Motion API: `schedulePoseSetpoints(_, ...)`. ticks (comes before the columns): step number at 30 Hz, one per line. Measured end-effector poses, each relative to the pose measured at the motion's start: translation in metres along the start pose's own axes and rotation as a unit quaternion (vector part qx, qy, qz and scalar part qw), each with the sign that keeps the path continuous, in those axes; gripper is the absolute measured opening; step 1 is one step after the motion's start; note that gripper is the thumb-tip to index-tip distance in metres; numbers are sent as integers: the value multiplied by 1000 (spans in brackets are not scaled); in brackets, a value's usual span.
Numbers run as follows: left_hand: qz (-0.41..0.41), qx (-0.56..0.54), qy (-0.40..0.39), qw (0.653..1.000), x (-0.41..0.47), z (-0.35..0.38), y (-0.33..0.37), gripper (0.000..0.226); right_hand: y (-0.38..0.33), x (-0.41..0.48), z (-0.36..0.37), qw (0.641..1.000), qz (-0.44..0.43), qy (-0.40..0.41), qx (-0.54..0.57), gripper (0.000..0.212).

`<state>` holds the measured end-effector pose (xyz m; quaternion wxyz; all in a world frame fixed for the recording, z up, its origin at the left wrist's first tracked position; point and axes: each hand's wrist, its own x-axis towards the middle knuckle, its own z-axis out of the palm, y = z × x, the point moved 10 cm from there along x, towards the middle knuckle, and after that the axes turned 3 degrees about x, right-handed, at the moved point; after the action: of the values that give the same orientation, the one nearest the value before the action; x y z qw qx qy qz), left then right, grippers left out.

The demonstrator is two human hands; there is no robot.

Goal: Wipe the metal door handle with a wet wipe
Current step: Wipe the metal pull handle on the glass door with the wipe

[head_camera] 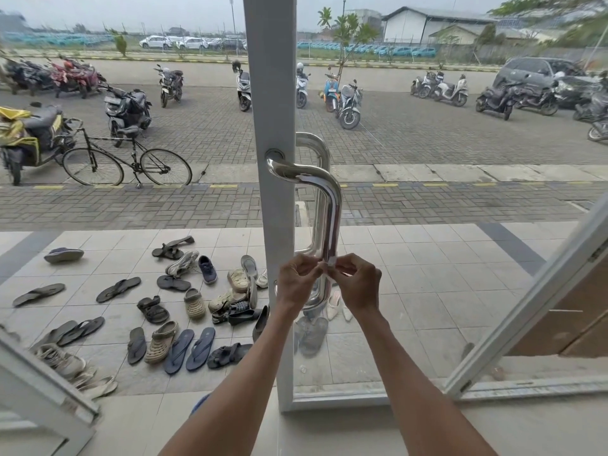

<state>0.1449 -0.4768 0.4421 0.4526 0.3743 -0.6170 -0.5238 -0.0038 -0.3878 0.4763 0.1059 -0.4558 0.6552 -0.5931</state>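
Wet wipe [330, 265]: only a small white scrap shows, pinched between the fingertips of both your hands and lying against the lower stretch of the metal door handle [331, 212]. Cannot tell whether it is wrapped round the bar or only held in front of it.

Left hand [296, 279]: fingers curled, tips nipping the wipe's left edge. Right hand [358, 283]: likewise on the right edge. Judgement: you hold it two-handed to spread or tension the sheet so it takes the curve of the tube.

Handle: polished tube. The upright run rises above your fingers to a bend, then crosses to its mount on the white door frame [274, 209], which stands just left of your left knuckles. The lower bend sits beneath your hands, partly hidden. A twin handle shows through the glass beyond your fingertips.

Progress: cannot tell how much of the bar is already wiped.

Outward: sandals and shoes [184, 301] lie scattered on the tiles outside, left of your left hand
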Motion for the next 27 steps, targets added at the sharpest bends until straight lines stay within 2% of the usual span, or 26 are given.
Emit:
schedulePoseSetpoints(3, 22, 11, -12, 1000, 2, 2, 15, 32, -7, 6, 1, 1000, -2, -22, -8, 28)
schedulePoseSetpoints(6, 54, -12, -6, 998, 6, 3, 42, 38, -33, 16, -9, 999, -43, 5, 8, 26)
schedulePoseSetpoints(10, 82, -6, 19, 996, 8, 0, 58, 33, -48, 20, -13, 997, -74, 30, 21, 27)
schedulePoseSetpoints(15, 44, -3, -6, 999, 7, 3, 27, 34, -15, 5, -2, 999, -39, 23, 18, 26)
schedulePoseSetpoints(21, -46, 116, -50, 991, 4, 8, -38, 26, 33, -14, 15, 998, 42, -40, -35, 24)
schedulePoseSetpoints(24, -26, 101, -32, 994, 2, 10, -25, 28, 32, -7, 14, 996, 43, -50, -68, 25)
schedulePoseSetpoints(27, 32, 47, 0, 998, 1, 7, 8, 33, 10, 5, 4, 999, 5, -23, -45, 27)
